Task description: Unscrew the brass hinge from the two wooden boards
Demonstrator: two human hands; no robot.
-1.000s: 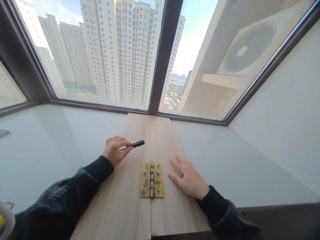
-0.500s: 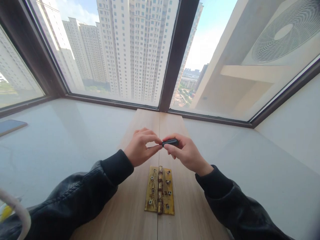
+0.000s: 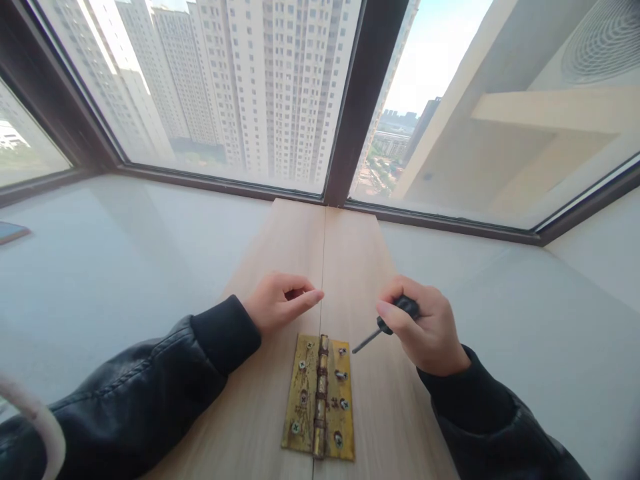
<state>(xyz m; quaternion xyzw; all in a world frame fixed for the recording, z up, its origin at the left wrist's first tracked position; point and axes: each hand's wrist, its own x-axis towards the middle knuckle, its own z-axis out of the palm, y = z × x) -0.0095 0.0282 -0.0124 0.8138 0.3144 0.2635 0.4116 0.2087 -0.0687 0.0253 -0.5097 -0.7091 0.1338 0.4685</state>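
My right hand [image 3: 430,330] grips a screwdriver [image 3: 404,309] by its black handle. The metal shaft slants down to the left, its tip beside the upper right edge of a worn brass hinge [image 3: 323,393]. That hinge lies unfolded along the seam of two wooden boards. Several cross-head screws sit in both leaves; one screw [image 3: 341,375] on the right leaf leans over. Above the hinge, my left hand [image 3: 280,303] has its thumb and forefinger pinched at the tips. Whether anything small is between them cannot be made out.
Pale wooden boards [image 3: 353,257] reach to the dark window frame [image 3: 240,194], with a white surface [image 3: 165,247] on either side. A flat phone-like thing [image 3: 13,232] lies at the far left. A pale curved tube [image 3: 47,427] crosses the lower left corner.
My hands have come apart. The right hand has moved right and down with the screwdriver, whose shaft now shows. My left hand's fingers have curled in, and the view has shifted slightly.
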